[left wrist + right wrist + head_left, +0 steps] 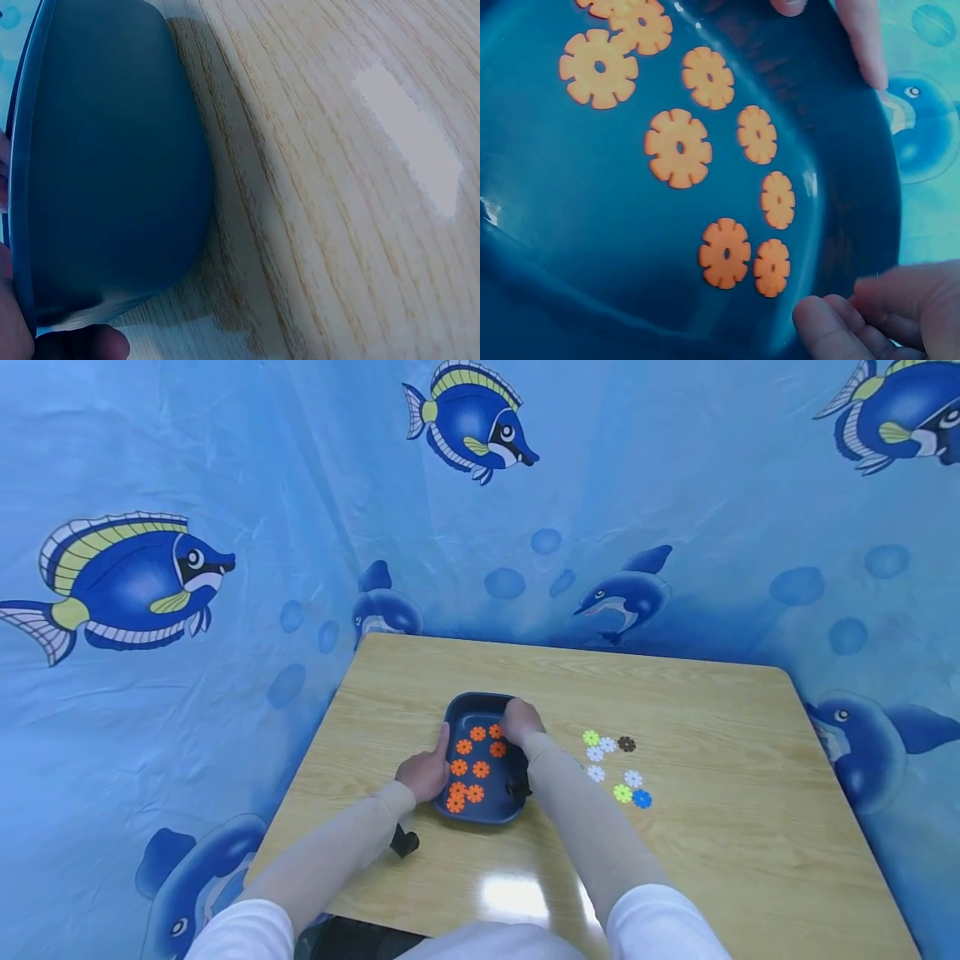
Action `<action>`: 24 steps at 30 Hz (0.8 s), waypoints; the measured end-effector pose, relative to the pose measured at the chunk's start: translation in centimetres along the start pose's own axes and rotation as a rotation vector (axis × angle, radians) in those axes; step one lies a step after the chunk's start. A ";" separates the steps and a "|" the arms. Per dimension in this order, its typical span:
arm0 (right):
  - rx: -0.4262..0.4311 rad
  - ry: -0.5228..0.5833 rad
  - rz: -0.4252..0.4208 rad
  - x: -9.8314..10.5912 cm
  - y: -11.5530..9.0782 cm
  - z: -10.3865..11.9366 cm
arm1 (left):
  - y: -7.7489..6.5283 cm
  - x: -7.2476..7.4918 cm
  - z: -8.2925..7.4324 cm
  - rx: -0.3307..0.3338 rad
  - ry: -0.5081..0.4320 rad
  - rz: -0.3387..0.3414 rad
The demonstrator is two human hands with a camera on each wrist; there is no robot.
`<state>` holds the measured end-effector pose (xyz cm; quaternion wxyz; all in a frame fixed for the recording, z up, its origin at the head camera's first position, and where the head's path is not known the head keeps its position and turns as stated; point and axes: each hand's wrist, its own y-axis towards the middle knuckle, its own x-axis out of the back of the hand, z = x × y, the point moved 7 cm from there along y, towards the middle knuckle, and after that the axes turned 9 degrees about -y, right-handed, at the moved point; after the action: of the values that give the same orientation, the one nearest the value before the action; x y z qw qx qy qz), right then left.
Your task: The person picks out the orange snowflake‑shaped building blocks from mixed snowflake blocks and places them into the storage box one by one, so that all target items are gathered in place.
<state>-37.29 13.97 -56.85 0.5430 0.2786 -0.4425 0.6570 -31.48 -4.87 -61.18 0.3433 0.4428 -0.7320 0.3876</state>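
Observation:
A dark blue rectangular tray (491, 810) with rounded corners holds several orange notched discs (481, 769), flat and flower-shaped. My left hand (426, 772) grips the tray's left side, one digit stretched along the rim; in the left wrist view a fingertip (86, 343) shows against the outer wall. At the far right corner, my right hand (522, 720) holds the rim, its curled fingers (829, 330) reaching inside. Whether the tray rests flat or is slightly raised, I cannot tell. In the right wrist view, the orange discs (679, 148) lie spread across the bottom, some overlapping.
Right of the tray, several loose discs lie on the wooden table (720, 760): white (596, 773), yellow-green (622, 793), a blue disc (642, 799) and a dark brown disc (627, 744). A blue sea-pattern curtain (300, 468) hangs behind and beside the table.

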 end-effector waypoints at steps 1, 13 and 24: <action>0.011 -0.002 -0.001 0.2 -0.1 0.0 | 0.0 0.0 0.0 0.004 0.001 0.004; 0.037 0.100 0.007 4.7 -3.6 -4.0 | -0.2 0.2 -0.4 0.006 0.003 0.010; -0.020 -0.015 0.132 4.8 -10.3 -14.8 | -0.2 0.1 -0.3 0.016 -0.005 0.011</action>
<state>-26.89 29.47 -56.59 0.4979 0.2480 -0.4706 0.6849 -31.28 -4.78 -60.88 0.3356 0.4423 -0.7324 0.3941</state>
